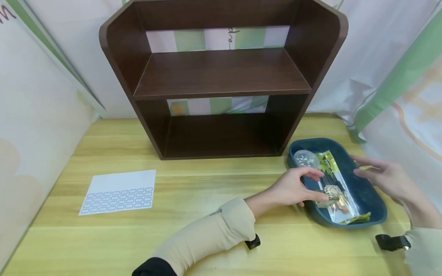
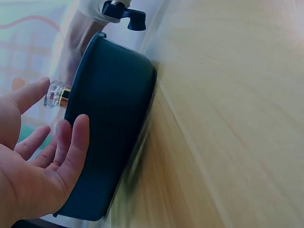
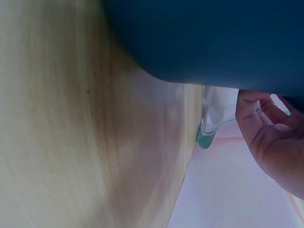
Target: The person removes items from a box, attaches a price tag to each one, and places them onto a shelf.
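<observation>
Delicately, a person's left hand (image 1: 298,188) reaches over the near side of a dark blue, round-cornered plastic basin (image 1: 367,195) on a pale wood-grain table (image 1: 207,184), thumb and fingers spread beside a small, clear, faceted bottle with a gold-coloured collar (image 1: 332,191). The left grip is released, with no finger curled round the bottle; the thumb tip is right at its edge, though whether the two touch is hard to tell. The bottle sits inside the basin, to the right of the gap between thumb and fingers, over a flat clear-and-green plastic packet (image 1: 327,161) and near a round clear plastic tub (image 1: 306,158). In the left wrist view its top and collar rise above the basin's rim. Probably glass or hard plastic, the bottle looks light but dense for its size, stiff, smooth enough to slip and liable to chip if dropped. The facets should give fingertips some purchase, so a pinch from opposite sides, just below the top, seems the surest hold; the soft packet beneath may let it tip under a sideways nudge. Across the basin, the right hand (image 1: 386,178) has its fingertips at the far rim; whether that grip clasps the rim or merely rests there cannot be told.
</observation>
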